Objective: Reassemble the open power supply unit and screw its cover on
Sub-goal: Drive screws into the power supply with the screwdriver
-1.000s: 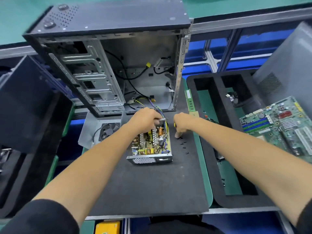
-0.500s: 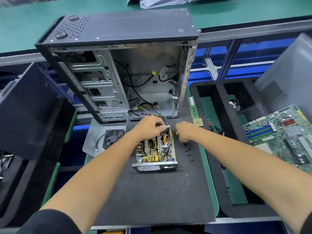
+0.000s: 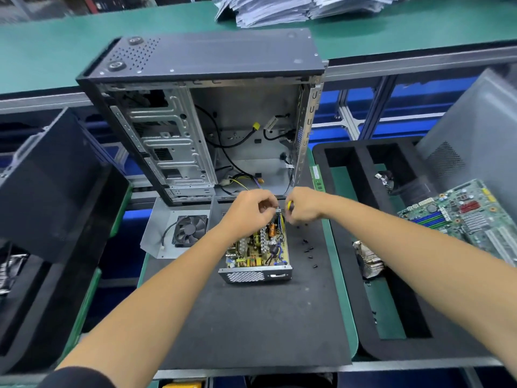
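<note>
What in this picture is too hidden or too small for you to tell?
All in the head view:
- What the left hand pinches: its own fingers hide it.
- The tool in the right hand: only a yellow bit shows.
- The far end of the power supply unit: both hands cover it.
- The small black screws: too small to tell their type.
- The paper stack: cut off by the top edge.
</note>
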